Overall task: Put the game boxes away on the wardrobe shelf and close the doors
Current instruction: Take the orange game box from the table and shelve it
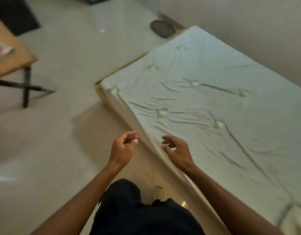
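Note:
Neither game boxes nor a wardrobe show in the head view. My left hand (123, 149) hangs over the floor just left of the bed's edge, fingers loosely curled and apart, holding nothing. My right hand (177, 150) hovers over the near edge of the mattress (205, 102), also loosely curled and empty. The two hands are about a hand's width apart, palms turned toward each other. The picture is blurred.
A bed with a pale green leaf-print sheet fills the right side, against a wall. A wooden table (12, 53) with black legs stands at the left, a blurred flat item (1, 50) on it. A dark round object (161, 28) lies on the floor beyond the bed.

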A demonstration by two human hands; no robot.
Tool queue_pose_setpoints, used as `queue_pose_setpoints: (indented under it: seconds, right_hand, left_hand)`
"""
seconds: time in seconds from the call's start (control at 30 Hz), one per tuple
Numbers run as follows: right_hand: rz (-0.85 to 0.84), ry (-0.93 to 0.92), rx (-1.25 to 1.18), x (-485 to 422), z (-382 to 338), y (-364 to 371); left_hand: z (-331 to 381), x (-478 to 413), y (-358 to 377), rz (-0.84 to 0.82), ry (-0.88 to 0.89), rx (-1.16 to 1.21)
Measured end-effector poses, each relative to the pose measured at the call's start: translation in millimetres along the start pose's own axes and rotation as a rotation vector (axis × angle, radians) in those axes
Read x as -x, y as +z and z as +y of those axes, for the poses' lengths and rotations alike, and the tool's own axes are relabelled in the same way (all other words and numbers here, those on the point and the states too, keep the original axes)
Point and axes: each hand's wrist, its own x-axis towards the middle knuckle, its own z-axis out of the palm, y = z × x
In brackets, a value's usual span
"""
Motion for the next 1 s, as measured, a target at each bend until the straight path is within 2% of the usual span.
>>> queue_pose_setpoints:
  seconds: [0.1,0.27,0.53,0.67,1.0]
  right_hand:
    - [-0.138,-0.077,0.026,-78.6,-45.4,49.4]
    - [-0.286,-0.193,0.046,-186.0,-138.6,148.5]
    - [-0.403,-0.282,0.027,-319.8,-288.3,293.7]
    - [-0.457,-0.297,0.014,-384.4,-338.7,348.2]
    - [-0.615,-0.402,0.072,-615.9,-491.7,512.4]
  left_hand:
    - [-6.7,-46.6,-58.2,0.188,-0.057,0.062]
    - [-12.4,-124.4,-171.6,0.380,-0.089,0.101]
    - [-5.2,-245.0,-360.4,0.582,-0.107,0.162]
    - [-6.1,-303.8,-423.6,0.631,-0.106,0.153]
    - [-2.1,-519.5,-596.6,0.812,-0.187,0.115]
